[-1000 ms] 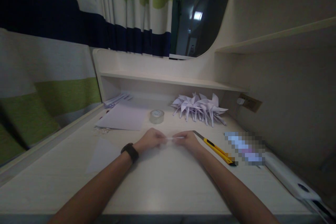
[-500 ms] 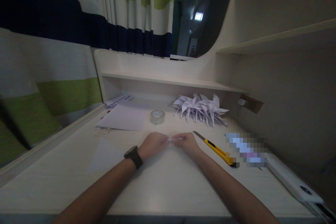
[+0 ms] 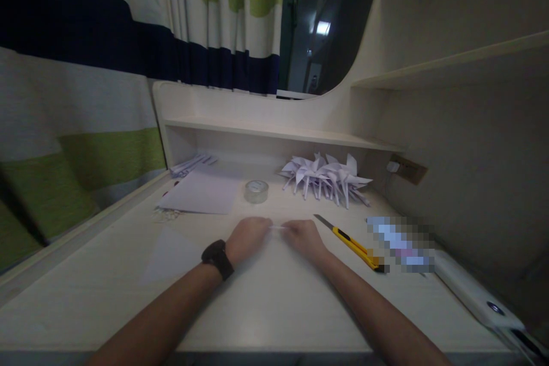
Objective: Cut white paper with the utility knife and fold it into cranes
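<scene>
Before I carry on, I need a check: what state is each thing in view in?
Left hand, closed on white strip
Right hand, closed on white strip
White strip, held between both hands
Utility knife, blade out
Tape roll, lying flat
Paper pinwheels, folded, bunched together
Large white paper, unfolded
Curtain, partly open
White plug, in socket
White device, power unclear

Two-handed hold on a thin white piece

Your left hand and right hand pinch it over the desk. Beyond lie a clear tape roll and paper pinwheels; a yellow utility knife lies to the right.
</scene>
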A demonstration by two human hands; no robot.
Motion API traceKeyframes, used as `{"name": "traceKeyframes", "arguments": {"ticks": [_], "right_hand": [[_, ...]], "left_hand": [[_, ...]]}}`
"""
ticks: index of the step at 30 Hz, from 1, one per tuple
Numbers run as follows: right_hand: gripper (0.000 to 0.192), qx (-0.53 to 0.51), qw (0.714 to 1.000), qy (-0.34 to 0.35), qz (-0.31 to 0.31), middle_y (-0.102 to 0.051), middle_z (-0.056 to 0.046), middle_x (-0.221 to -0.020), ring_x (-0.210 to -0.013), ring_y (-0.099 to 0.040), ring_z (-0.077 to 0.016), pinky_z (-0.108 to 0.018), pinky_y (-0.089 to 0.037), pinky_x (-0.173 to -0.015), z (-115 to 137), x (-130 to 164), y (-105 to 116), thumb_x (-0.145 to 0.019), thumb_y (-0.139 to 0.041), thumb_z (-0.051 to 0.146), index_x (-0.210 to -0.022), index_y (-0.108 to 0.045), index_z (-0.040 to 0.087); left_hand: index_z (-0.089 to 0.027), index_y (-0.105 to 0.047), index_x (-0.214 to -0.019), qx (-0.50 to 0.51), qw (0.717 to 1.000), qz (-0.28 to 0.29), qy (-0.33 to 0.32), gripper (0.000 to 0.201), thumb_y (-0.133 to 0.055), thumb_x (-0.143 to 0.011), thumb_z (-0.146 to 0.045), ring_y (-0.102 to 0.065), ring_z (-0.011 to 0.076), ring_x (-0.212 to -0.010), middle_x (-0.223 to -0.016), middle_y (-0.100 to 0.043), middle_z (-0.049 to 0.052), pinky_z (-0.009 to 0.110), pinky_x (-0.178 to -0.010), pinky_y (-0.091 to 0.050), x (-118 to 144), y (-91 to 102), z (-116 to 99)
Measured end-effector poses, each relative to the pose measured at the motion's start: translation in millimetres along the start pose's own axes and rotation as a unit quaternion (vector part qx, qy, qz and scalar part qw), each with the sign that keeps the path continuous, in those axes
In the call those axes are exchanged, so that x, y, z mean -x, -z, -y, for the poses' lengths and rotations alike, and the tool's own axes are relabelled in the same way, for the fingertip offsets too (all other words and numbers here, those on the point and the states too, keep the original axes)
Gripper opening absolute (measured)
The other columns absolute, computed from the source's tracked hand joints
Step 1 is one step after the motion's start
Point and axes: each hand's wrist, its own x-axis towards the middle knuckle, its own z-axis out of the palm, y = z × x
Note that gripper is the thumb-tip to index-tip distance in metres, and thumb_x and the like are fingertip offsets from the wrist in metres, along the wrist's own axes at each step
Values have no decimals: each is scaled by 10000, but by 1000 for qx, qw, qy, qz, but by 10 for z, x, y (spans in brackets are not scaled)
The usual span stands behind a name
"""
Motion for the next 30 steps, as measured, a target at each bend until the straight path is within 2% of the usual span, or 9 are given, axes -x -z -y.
{"name": "traceKeyframes", "arguments": {"ticks": [5,11,14,20,24,30], "right_hand": [[240,75,997,15,14,-733,-36,-950,-873,-667,-183,-234,-425,-760,59,16,-13,-849,-516,246,-967,-725,239],[251,239,970,9,36,-725,-93,-845,-827,-650,-206,-258,-399,-709,173,40,17,-851,-497,294,-796,-719,191],[251,284,957,6,56,-718,-107,-835,-796,-648,-216,-271,-401,-681,223,51,19,-843,-487,281,-788,-711,180],[245,311,948,-3,71,-710,-114,-829,-794,-645,-227,-281,-409,-675,269,69,12,-837,-486,262,-798,-713,179],[287,324,942,-19,82,-703,-117,-837,-828,-632,-224,-276,-423,-686,329,72,40,-867,-470,310,-825,-717,171],[253,339,936,0,94,-704,-108,-854,-859,-612,-208,-264,-433,-725,365,67,55,-865,-472,233,-854,-713,158]], "left_hand": [[-164,-634,-966,-3,999,-13,-52,207,-436,-919,-201,-622,211,-851,-870,-672,82,301,-756,-440,8,-23,-64],[-143,-641,-945,-52,998,5,-40,208,-460,-860,-88,-623,225,-833,-847,-671,91,327,-753,-442,0,-21,-88],[-140,-638,-930,-70,997,3,-46,197,-461,-863,-83,-619,232,-836,-841,-669,96,340,-757,-440,2,-26,-114],[-168,-640,-906,-91,994,7,-59,122,-522,-883,-190,-618,237,-838,-835,-671,80,343,-762,-441,-4,-41,-150],[-166,-641,-888,-104,993,21,-47,123,-519,-873,-168,-622,232,-833,-833,-671,75,341,-758,-449,-13,-26,-151],[-167,-631,-914,-108,993,47,-24,163,-472,-880,-152,-632,230,-826,-847,-669,74,327,-715,-468,-5,9,-166]]}}
